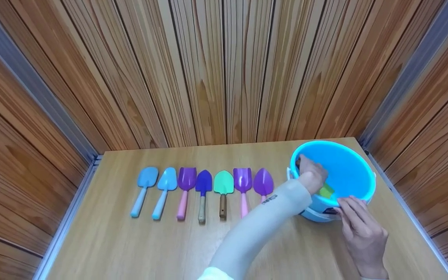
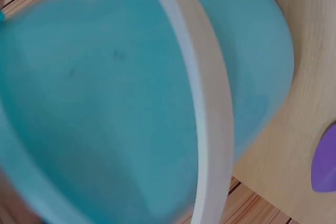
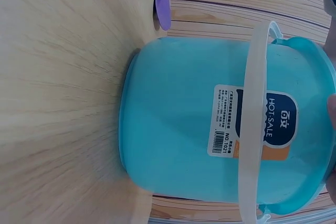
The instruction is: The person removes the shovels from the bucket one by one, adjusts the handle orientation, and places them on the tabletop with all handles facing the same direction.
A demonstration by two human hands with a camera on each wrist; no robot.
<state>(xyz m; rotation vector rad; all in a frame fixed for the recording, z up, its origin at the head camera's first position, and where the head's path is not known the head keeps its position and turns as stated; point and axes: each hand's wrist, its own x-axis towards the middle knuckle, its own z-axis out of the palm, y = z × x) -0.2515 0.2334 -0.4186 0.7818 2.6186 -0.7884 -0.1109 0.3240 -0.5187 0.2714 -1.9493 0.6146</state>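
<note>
My left hand (image 1: 312, 173) reaches over the near-left rim into a blue bucket (image 1: 348, 163). It grips what looks like a toy shovel: a yellow-green part (image 1: 326, 191) shows below the hand and a dark end above it, while the middle is hidden by the fingers. My right hand (image 1: 364, 233) pinches the bucket's near rim, fingers over the edge and thumb outside. The bucket stands upright. In the right wrist view its side carries a label (image 3: 223, 121), crossed by the hanging white handle (image 3: 252, 129).
Left of the bucket, several toy shovels lie in a row, blades away from me: light blue (image 1: 147, 177), purple (image 1: 187, 179), dark blue (image 1: 203, 181) and green (image 1: 223, 182) among them. My left forearm covers the rightmost handle. Wooden panel walls (image 1: 208, 77) surround the table (image 1: 130, 249).
</note>
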